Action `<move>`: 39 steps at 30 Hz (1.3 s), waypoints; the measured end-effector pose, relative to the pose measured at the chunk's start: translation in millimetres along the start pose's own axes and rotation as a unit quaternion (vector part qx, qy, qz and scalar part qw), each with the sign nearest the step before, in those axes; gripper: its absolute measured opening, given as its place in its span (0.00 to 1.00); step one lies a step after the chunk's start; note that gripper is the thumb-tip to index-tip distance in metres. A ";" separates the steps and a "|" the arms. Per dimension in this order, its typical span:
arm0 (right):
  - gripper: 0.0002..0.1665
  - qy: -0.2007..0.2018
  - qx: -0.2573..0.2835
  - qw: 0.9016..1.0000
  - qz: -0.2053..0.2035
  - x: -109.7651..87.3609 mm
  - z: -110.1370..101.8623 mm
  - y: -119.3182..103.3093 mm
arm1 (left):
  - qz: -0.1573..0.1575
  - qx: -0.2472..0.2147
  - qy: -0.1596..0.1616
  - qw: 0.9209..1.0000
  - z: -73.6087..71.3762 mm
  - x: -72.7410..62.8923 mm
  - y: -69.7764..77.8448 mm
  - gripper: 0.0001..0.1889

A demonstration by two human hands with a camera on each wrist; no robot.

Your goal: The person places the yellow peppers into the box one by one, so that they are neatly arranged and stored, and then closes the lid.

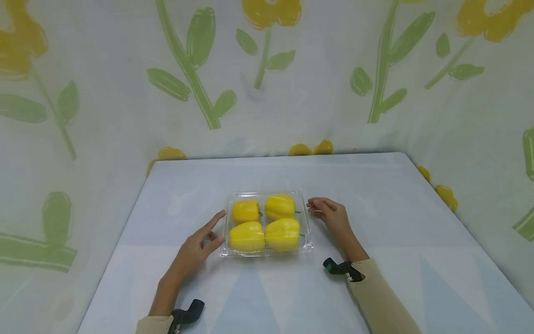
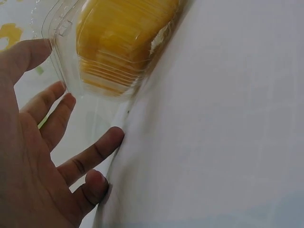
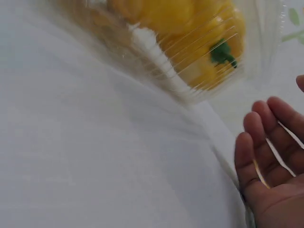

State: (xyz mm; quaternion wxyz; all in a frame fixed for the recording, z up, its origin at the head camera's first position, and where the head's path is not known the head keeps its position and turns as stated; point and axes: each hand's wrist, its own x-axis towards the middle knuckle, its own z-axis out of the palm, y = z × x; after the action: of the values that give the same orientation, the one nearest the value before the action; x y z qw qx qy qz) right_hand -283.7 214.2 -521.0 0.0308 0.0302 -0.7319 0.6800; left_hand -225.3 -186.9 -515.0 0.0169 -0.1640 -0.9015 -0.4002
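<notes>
A clear plastic clamshell box (image 1: pixel 263 254) lies on the table with several yellow bell peppers (image 1: pixel 282 234) inside, some showing green stems. At the box's left side is my left hand (image 1: pixel 192 253), fingers spread and extended. In the left wrist view its thumb and two fingertips (image 2: pixel 69 99) are right at the clear rim, while the other two fingers point toward the tabletop. My right hand (image 1: pixel 333 218) hovers just off the box's right side, its fingers loosely bent. The right wrist view shows a gap between those fingers (image 3: pixel 254 126) and the box, with nothing held.
The white table (image 1: pixel 354 176) has pale blue triangle shapes on it. Behind and at both sides hangs a white cloth (image 1: pixel 317 83) printed with yellow flowers and green leaves. A black wrist mount (image 1: pixel 188 313) sits on the left wrist, another (image 1: pixel 343 269) on the right.
</notes>
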 end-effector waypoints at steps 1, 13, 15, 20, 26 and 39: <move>0.26 -0.001 0.012 1.000 0.015 -4.4 -0.1 -0.5 | 0.000 0.000 -0.002 1.000 0.2 0.2 0.0 0.33; 0.21 -0.009 -0.017 0.999 0.049 -39.1 4.1 -2.3 | 0.003 0.003 0.000 1.000 2.0 1.3 -2.9 0.33; 0.21 -0.005 -0.031 0.998 0.052 -43.0 3.4 -3.2 | 0.004 -0.002 -0.001 1.000 2.4 1.2 -2.3 0.33; 0.21 0.004 -0.054 0.996 0.068 -54.7 4.2 -4.7 | 0.000 -0.001 -0.005 1.000 2.0 0.6 -0.5 0.33; 0.20 0.007 -0.052 0.995 0.088 -65.5 6.2 -5.9 | -0.003 0.006 -0.002 1.000 0.7 1.0 -2.0 0.33; 0.18 -0.029 -0.081 0.991 0.101 -88.4 8.3 -12.3 | 0.004 0.007 -0.004 1.000 1.9 2.3 -4.8 0.33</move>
State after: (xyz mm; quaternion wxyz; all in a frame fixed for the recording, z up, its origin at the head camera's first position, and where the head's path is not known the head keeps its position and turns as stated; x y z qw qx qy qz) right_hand -194.6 205.3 -517.0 -0.0570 -0.0266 -0.7843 0.6172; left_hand -228.8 -187.9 -519.4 0.0160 -0.1693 -0.9037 -0.3929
